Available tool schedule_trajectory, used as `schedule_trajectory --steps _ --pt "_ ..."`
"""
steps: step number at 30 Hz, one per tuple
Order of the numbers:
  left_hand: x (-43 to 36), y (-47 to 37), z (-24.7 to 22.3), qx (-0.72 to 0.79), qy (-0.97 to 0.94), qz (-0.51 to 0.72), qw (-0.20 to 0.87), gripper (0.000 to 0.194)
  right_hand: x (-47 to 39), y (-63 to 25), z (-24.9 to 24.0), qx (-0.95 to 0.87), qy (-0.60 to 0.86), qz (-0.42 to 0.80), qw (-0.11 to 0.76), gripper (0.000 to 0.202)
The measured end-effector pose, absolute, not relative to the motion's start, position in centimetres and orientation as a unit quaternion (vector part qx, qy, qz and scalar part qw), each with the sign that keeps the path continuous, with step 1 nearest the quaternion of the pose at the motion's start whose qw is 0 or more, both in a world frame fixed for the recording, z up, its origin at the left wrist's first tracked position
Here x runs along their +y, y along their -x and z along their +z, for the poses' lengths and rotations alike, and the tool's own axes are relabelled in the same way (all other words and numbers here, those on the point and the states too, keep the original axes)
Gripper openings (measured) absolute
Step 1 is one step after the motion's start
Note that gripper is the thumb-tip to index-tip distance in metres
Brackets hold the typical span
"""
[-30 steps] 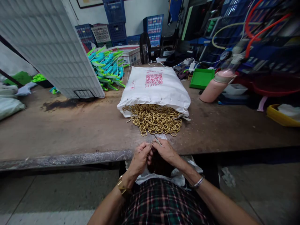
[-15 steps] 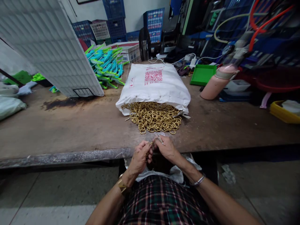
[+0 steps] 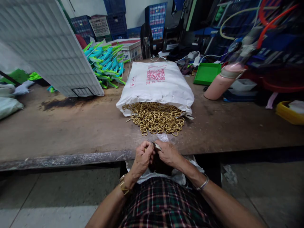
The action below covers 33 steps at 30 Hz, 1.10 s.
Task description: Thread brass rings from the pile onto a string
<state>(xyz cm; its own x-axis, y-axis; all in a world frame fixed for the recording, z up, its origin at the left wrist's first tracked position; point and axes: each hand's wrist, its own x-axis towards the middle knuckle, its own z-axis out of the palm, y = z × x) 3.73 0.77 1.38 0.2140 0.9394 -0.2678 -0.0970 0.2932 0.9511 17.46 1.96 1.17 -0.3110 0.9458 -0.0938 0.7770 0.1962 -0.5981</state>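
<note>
At the table's front edge my left hand [image 3: 143, 155] is closed in a pinch, its fingertips curled inward. What it holds is mostly hidden by the fingers. My right hand [image 3: 169, 154] is closed around a small, flat, blade-like tool [image 3: 157, 146], pale with a dark end that meets the left fingertips. Just beyond both hands lies a heap of brass-coloured rings [image 3: 158, 118], spilling from the mouth of a white woven sack [image 3: 140, 87] printed in red.
A pale ribbed panel [image 3: 64, 57] leans at the left, near green and turquoise plastic pieces [image 3: 106, 63]. On the right of the wooden table [image 3: 71, 133] stand a green tray [image 3: 207, 73], a pink bottle [image 3: 222, 83] and a yellow container [image 3: 288, 114].
My right hand has turned and shifted slightly left, bringing the tool against the left fingertips. A gold-coloured bit between the fingers earlier is now covered. The view has tilted slightly.
</note>
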Motion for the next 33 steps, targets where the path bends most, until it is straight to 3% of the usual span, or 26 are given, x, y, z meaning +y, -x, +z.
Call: schedule_trajectory --steps 4,10,13,18,22,27,33 --pt "0.5 -3.5 1.7 0.476 -0.460 0.401 0.634 0.036 2.0 -17.7 1.8 -0.774 0.560 0.279 0.101 0.018" --pt "-1.6 -3.1 3.5 0.423 -0.460 0.368 0.688 0.031 2.9 -18.0 1.4 -0.768 0.615 0.171 0.047 0.020" --pt "-2.7 -3.2 3.2 0.402 -0.397 0.308 0.766 0.028 3.8 -17.8 1.2 -0.752 0.642 0.128 0.076 0.021" --pt "-3.1 -3.1 -0.7 0.452 -0.128 0.252 0.846 0.016 5.4 -17.1 0.5 -0.722 0.665 0.090 0.170 0.025" --pt "-2.6 -3.0 -2.7 0.518 0.005 0.251 0.818 0.011 6.1 -16.5 0.0 -0.713 0.681 0.070 0.153 0.029" --pt "-2.3 -3.4 -3.6 0.518 0.037 0.283 0.807 0.007 6.4 -16.0 0.1 -0.706 0.698 0.057 0.106 0.019" --pt "-2.3 -3.5 -4.2 0.510 0.048 0.297 0.806 0.019 6.2 -16.1 -0.6 -0.718 0.676 0.060 0.153 0.018"
